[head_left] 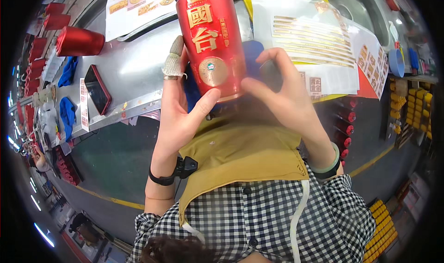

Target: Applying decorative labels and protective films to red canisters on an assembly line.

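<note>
A glossy red bottle (231,36) with raised gold characters and a round gold badge stands tilted in front of me at the top middle. My left hand (180,110) holds it from the left side, with the thumb by the base and one finger wrapped in whitish tape. The other left fingers are partly hidden behind the bottle. Just right of the base is my right hand (286,89), its thumb and forefinger spread and curved. The thumb tip comes close to the bottle; I cannot tell whether it touches. Blue cloth (253,52) shows behind the bottle.
A metal bench (132,73) carries a phone (97,89), another red bottle (80,41) and blue cloths (67,117). Sheets of gold stickers (138,6) lie left, gold strips (314,39) right. Several red bottles (346,129) stand low at right, with yellow racks (418,106) beyond.
</note>
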Tool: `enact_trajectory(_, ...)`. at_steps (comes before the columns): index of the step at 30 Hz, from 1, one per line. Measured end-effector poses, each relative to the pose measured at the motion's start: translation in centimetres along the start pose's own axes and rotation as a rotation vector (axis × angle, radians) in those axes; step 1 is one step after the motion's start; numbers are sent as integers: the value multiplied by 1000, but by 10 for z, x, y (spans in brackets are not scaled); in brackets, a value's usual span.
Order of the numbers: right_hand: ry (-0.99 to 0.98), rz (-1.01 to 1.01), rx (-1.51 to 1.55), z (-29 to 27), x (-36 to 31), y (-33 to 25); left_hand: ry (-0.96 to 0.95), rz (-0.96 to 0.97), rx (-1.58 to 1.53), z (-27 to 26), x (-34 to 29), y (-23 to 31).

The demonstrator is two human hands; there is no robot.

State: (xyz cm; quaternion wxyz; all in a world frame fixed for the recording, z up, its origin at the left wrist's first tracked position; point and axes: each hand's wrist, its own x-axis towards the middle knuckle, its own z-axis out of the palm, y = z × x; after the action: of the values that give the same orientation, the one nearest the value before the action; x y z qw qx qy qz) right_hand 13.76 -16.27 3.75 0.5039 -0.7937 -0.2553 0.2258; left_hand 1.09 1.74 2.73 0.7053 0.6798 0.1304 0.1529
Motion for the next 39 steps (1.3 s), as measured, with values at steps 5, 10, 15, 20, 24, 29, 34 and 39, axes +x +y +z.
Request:
enact_trajectory(5, -4, -7, 16, 7, -4, -1, 6, -4, -24, 2, -1, 1)
enact_trajectory(10, -21, 74, 119, 3, -3, 2, -4, 2, -17, 2, -1, 0)
enact_trajectory(15, 17, 72, 152, 4, -6, 11, 25, 1, -9, 2, -4, -1)
enact_trajectory(20, 92, -82, 61, 2, -7, 9, 22, 168, 270, 0, -11, -5)
enact_trajectory(24, 54, 38, 159, 1, -10, -1, 40, 175, 302, 5, -11, -4)
enact_trajectory(29, -51, 59, 232, 7, -11, 2, 94, 70, 203, 16, -8, 5)
enact_trajectory(34, -66, 105, 412, 12, -10, 9, 88, 0, 127, 22, -4, 8)
enact_trajectory(39, -79, 100, 377, 8, -9, 2, 97, -30, 78, 26, -4, 12)
